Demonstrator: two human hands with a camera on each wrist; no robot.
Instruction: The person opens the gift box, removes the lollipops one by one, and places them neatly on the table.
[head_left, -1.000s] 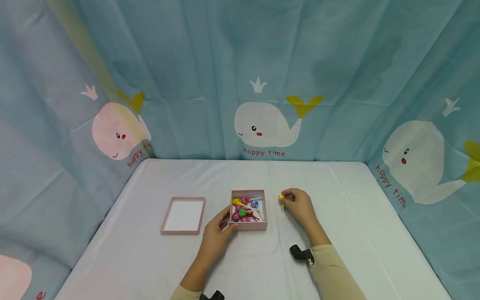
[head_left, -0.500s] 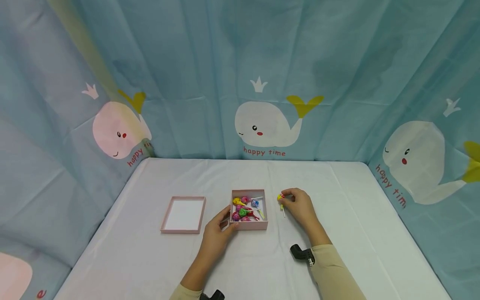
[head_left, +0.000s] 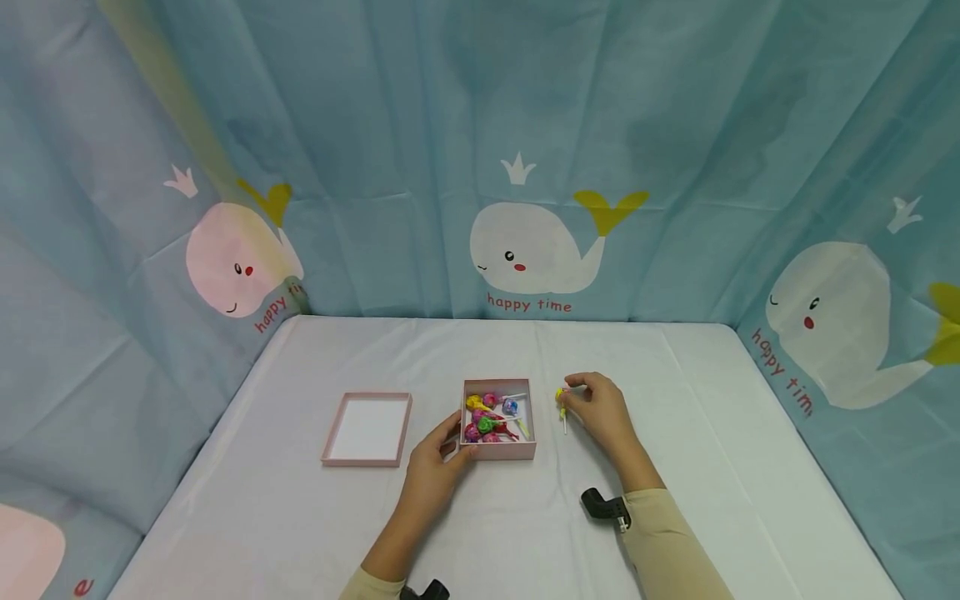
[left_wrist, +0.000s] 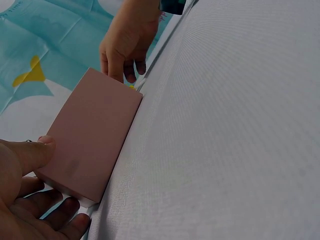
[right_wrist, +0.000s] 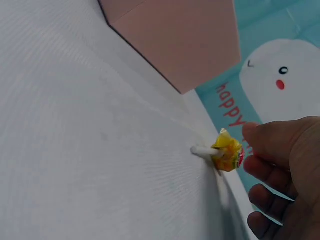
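A pink open-topped box [head_left: 498,452] stands on the white table, with several wrapped lollipops [head_left: 486,424] inside it. My left hand [head_left: 432,475] holds the box at its near left corner. In the left wrist view the thumb [left_wrist: 35,156] lies on the pink front wall and the other fingers sit round the side. Just right of the box, my right hand [head_left: 600,414] pinches a yellow-wrapped lollipop [right_wrist: 228,152] by its head between thumb and forefinger. Its short white stick points toward the near side of the table. Whether the lollipop touches the cloth I cannot tell.
To the left of the box lies its pink-rimmed lid [head_left: 366,430], white inside face up. A white cloth covers the table [head_left: 675,367]. Blue curtains [head_left: 375,167] with whale prints hang behind and at both sides.
The lollipop in my right hand has turned slightly, its stick tip shifting a little left. My left hand, the box and the lid stay where they were.
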